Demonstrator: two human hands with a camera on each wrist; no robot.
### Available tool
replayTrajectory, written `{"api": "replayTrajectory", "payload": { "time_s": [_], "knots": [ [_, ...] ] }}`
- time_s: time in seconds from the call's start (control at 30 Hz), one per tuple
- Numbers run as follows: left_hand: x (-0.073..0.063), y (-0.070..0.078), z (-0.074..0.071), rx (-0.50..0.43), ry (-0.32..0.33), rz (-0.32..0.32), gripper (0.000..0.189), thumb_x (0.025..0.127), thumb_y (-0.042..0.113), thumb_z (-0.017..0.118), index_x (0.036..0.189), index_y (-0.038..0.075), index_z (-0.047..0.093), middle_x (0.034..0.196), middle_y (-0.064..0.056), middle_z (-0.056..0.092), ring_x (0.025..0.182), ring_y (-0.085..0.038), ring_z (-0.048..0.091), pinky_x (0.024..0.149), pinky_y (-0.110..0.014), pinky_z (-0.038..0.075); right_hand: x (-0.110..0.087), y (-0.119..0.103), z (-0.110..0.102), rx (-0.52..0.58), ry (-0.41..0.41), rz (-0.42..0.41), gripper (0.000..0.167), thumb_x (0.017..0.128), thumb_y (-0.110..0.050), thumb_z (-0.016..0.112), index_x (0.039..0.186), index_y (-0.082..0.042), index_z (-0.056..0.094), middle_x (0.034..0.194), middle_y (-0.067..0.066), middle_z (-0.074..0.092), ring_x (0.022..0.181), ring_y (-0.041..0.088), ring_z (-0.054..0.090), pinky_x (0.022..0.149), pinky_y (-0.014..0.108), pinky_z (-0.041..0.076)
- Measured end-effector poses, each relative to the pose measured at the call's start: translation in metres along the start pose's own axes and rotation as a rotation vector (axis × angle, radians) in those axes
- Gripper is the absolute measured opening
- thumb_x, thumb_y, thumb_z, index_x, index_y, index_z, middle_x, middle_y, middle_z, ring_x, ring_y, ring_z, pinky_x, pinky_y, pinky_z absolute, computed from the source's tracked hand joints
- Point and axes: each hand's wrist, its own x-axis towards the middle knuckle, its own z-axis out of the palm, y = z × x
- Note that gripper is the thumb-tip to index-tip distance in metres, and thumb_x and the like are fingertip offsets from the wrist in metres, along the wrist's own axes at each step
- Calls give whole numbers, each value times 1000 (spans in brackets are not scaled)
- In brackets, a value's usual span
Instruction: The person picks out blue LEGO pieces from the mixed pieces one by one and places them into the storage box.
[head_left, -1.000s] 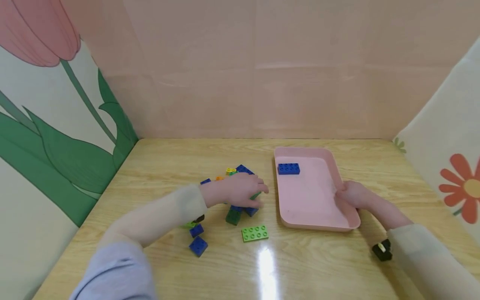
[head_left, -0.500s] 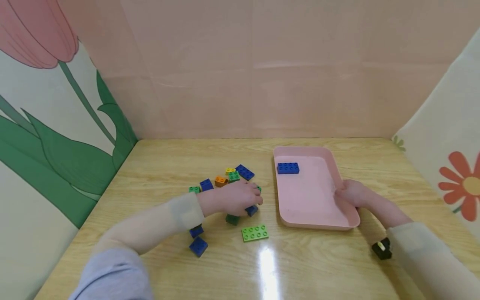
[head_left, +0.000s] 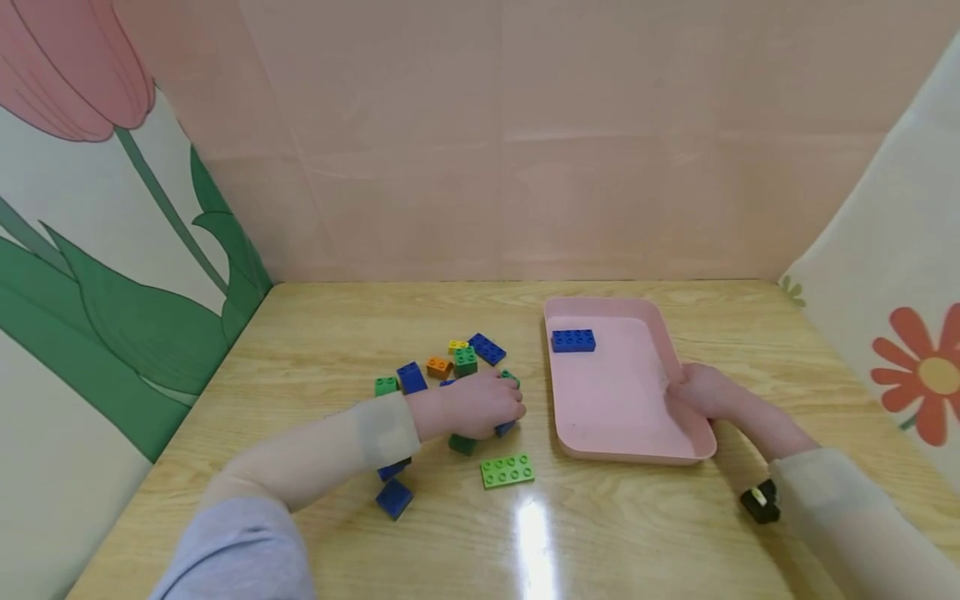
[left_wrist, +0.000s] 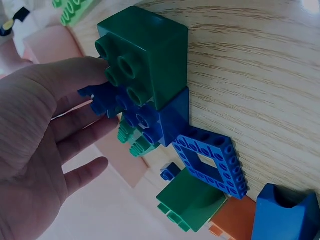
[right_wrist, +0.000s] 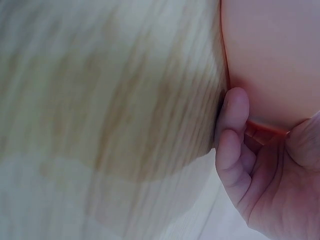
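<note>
Left hand: it bends over a blue brick, close to a dark green brick; whether the fingers pinch, I cannot tell.
Right hand: it grips the tray at the right wall.
Bricks: they lie left of the tray; 1 long brick lies inside it.
Brick handling: I judge it light, stiff, slightly slippery, not fragile; best held by 2 opposite smooth sides.
</note>
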Motion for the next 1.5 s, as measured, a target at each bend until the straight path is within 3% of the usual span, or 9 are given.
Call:
{"api": "replayTrajectory", "payload": {
  "time_s": [0.43,0.63,0.87,1.07,1.23,1.5],
  "knots": [
    [0,-3,-6,-59,56,-14,37,88,24,73,123,16,64,113,3,63,105,-13,56,96,-35,42,-3,-4,-1,25,-8,2,24,94,-15,50,93,8,55,77,11,57,69,21,56,60,33,46],
    [4,-18,-24,-87,138,-49,32,88,25,72,117,14,64,104,3,61,92,-12,57,84,-31,47,-2,-5,-3,9,-4,1,23,94,-15,50,91,7,54,77,11,56,68,21,56,60,33,46],
    [12,-37,-48,-199,194,-133,36,88,16,71,122,9,61,108,-1,60,90,-14,59,80,-29,49,-2,-4,-1,11,7,1,22,92,-15,51,90,7,54,77,11,56,69,22,56,60,33,46],
    [24,-48,-63,-236,198,-161,32,90,14,68,120,9,57,108,-1,59,90,-14,57,79,-27,48,-2,-3,2,34,15,-8,17,91,-14,51,85,2,54,74,9,55,65,20,55,57,33,46],
    [40,-51,-74,-185,232,-141,21,92,15,65,111,10,57,100,0,57,82,-13,49,71,-26,43,-2,0,3,7,35,-28,17,91,-14,51,79,-2,51,71,7,53,64,19,54,58,33,45],
    [66,-47,-92,-124,200,-116,20,97,16,55,117,11,54,97,2,55,81,-13,46,69,-26,38,0,0,2,9,19,-7,17,92,-14,50,80,-3,50,72,7,52,64,19,53,57,32,44]
  ]
}}
